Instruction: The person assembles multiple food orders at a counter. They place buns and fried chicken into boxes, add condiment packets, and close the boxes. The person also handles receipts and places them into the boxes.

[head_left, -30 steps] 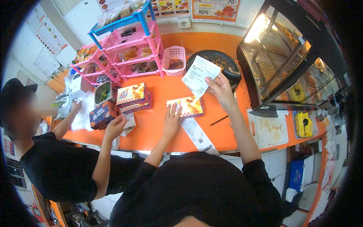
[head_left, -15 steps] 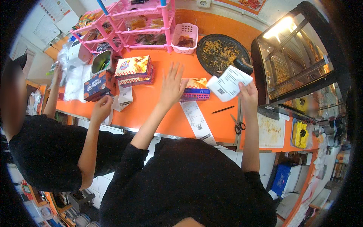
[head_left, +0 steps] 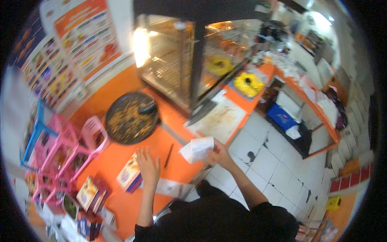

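Note:
Between the fingers of my right hand [head_left: 218,154] is a white receipt [head_left: 198,149], held up past the counter's front edge. My left hand [head_left: 148,166] has its fingers stretched out at the right side of a small printed food box [head_left: 130,173]. Whether it touches the box, I cannot tell. A second receipt [head_left: 169,187], long and white, trails from beside that box across the orange counter [head_left: 155,201]. A thin black pen [head_left: 168,155] lies between my two hands.
A round black pan [head_left: 131,121] holds brown crumbs. Behind it stands a lit glass display case [head_left: 169,68]. Pink racks [head_left: 60,153] and more food boxes [head_left: 90,195] are at the left. To the right are a white cutting board [head_left: 219,117] and tiled floor [head_left: 250,149].
My view has swung to the right, and the co-worker has left it. My left hand has shifted over beside the food box. The receipt stays in my right hand.

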`<state>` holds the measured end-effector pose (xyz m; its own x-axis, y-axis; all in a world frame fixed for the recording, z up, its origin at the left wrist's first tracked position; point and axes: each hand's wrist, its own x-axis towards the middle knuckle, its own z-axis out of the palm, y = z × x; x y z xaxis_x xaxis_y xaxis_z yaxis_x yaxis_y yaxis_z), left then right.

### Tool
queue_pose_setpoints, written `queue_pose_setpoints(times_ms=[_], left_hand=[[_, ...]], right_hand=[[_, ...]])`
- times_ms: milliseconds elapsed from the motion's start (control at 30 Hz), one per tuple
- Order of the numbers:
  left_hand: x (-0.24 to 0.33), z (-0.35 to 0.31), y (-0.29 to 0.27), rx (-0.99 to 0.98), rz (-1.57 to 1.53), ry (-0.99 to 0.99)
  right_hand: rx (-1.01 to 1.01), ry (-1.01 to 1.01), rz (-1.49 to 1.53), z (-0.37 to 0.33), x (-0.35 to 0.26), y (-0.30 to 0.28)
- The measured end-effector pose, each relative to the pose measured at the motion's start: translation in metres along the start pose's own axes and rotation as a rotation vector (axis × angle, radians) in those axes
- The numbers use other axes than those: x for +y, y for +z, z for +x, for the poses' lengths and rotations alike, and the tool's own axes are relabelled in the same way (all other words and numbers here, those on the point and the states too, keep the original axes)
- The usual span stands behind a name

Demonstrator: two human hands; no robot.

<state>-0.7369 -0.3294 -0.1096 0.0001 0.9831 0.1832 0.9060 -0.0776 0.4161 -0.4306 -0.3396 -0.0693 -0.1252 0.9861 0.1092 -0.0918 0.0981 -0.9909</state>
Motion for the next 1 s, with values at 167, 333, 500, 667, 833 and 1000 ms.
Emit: queue_pose_setpoints(times_ms=[167,333,500,667,833,1000], left_hand=[[0.243,0.02,0.052,-0.553,-1.561,0.153],[0.37,0.023,0.062,-0.677,-1.143,0.506],[0.407,0.075,0.083,-0.617,-1.287,0.366],[0.397,0.143,0.116,-0.255,-1.249,0.373],[0.412,0.193,0.162,0.07,-1.333,0.179],[0.471,0.229,0.195,0.131,-1.379,0.046]], right_hand=[[0.18,-0.155,-0.031,-0.031,-0.093,-0.113],[0.376,-0.517,-0.403,0.015,-0.185,-0.221],[0.284,-0.748,-0.273,0.147,-0.284,-0.302],[0.092,-0.84,-0.134,0.299,-0.357,-0.352],[0.031,-0.762,-0.174,0.422,-0.38,-0.394],[0.177,-1.057,-0.622,0.475,-0.373,-0.413]])
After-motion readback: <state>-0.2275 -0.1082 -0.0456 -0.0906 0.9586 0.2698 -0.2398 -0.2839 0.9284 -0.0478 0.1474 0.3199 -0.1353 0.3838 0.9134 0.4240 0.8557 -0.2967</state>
